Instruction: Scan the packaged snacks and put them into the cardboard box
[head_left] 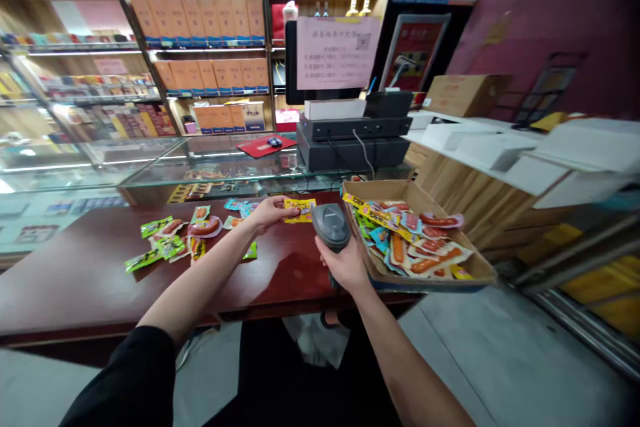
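My left hand (269,215) pinches the left end of a small yellow snack packet (301,209), held up over the dark red counter (280,273). Wrapped around the handle of a dark grey barcode scanner (331,223) is my right hand (344,260). The scanner's head is close to the packet's right end; I cannot tell if they touch. Left of my left hand lie loose snack packets, among them green ones (170,245) and a wrapped sausage (204,227). A cardboard box (477,267) full of packaged sausages and snacks (417,240) stands to the right of the scanner.
Behind the counter is a glass display case (210,163) with a red mat (265,145) and a mouse (275,141). A monitor with a paper notice (336,53) stands above a black cash drawer (355,152). Shelves of boxed goods (200,20) line the back wall.
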Available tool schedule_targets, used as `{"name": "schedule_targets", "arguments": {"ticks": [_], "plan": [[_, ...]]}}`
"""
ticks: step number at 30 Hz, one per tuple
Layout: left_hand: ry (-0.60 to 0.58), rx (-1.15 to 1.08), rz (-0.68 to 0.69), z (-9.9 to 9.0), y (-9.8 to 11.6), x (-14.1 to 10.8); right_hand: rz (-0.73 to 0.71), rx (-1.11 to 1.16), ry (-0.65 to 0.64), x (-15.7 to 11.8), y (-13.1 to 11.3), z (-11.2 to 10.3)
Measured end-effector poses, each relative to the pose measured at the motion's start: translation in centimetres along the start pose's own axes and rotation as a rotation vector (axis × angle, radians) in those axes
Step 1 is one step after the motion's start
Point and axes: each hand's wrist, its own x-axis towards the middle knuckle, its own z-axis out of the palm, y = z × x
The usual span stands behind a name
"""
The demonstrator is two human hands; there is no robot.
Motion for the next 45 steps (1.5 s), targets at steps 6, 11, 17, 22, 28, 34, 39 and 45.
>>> {"name": "schedule_targets", "arguments": {"ticks": [6,11,17,22,28,34,39,45], "plan": [[-0.301,-0.102,0.032,11.4,2.7,4.4,0.051,0.191,0.073,-1.0,-3.0,-8.1],[-0.373,-0.071,0.022,17.3,3.2,6.3,0.072,0.244,0.094,-2.2,-4.0,-11.3],[-0.164,0.065,-0.02,12.1,0.1,7.8,0.148,0.254,0.048,-2.1,-3.2,-10.1],[-0.045,0.173,-0.04,8.1,-3.5,8.4,0.149,0.22,-0.021,-1.7,-2.2,-8.3],[0.085,0.62,-0.117,7.5,-6.7,10.2,0.2,0.217,-0.055,-0.3,-0.7,-6.7],[0.079,0.954,0.064,9.0,-8.5,10.7,0.119,0.206,-0.048,1.5,-0.4,-5.9],[0.042,0.659,0.031,7.0,-8.2,9.9,0.143,0.227,-0.085,3.9,-0.5,-4.3],[0.162,-0.011,-0.136,-3.0,-5.3,7.7,0.2,0.254,-0.234,6.8,0.8,2.3]]}}
